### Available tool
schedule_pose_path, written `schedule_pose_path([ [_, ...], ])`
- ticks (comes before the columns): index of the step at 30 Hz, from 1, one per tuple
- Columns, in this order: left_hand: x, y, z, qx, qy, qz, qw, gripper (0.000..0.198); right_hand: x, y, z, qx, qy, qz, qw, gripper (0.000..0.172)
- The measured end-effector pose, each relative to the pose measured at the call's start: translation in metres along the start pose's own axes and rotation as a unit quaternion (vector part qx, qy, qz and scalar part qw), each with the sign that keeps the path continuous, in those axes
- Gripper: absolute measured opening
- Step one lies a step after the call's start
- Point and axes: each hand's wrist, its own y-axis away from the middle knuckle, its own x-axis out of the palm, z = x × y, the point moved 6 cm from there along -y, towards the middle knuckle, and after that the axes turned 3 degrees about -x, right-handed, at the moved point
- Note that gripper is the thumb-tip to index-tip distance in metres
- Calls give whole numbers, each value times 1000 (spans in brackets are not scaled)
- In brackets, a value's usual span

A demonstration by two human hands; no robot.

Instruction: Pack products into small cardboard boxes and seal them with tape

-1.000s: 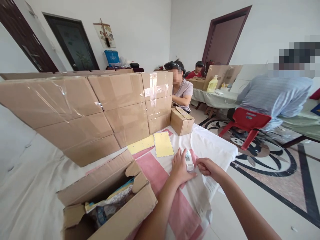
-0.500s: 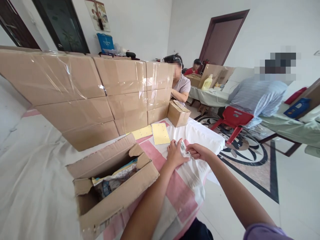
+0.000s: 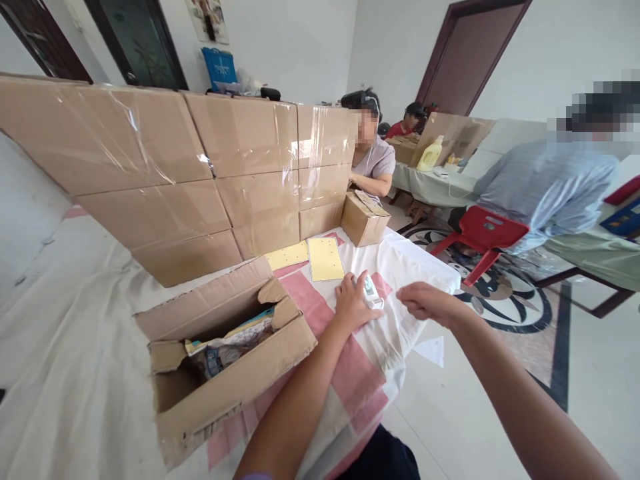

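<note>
My left hand is closed around a small white plastic item with a greenish-grey label, holding it low over the cloth-covered table. What kind of item it is I cannot make out. To its right, my right hand hovers apart from it, fingers curled into a pinch; anything between them is too small or hidden to see. Just beyond my left hand lie a yellow dotted card and a second yellow sheet. An open cardboard box with a printed plastic packet inside stands to the left.
A wall of taped cartons rises at the back of the table. A small closed carton sits near the far corner. The pink and white cloth drapes over the edge. Other people sit beyond, one on a red chair.
My right hand has drawn away to the right from the white item, which now shows more fully in my left hand. The view has shifted slightly.
</note>
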Motion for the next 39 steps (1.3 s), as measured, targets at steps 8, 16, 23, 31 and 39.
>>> schedule_pose_path([
  [8, 0, -4, 0, 10, 2, -4, 1000, 115, 60, 21, -76, 63, 143, -15, 988, 32],
  [16, -48, 18, -21, 59, 176, -54, 981, 44, 41, 67, -14, -183, 80, -181, 963, 37],
  [23, -150, 125, -64, 162, 165, -164, 959, 14, 122, 67, 62, -420, 184, -45, 887, 12],
  [31, -196, 187, -78, 147, -29, -261, 954, 26, 157, 102, 92, -527, 263, 71, 805, 10],
  [39, -191, 189, -71, 172, 41, -181, 968, 33, 160, 93, 79, -348, -119, 295, 882, 34],
])
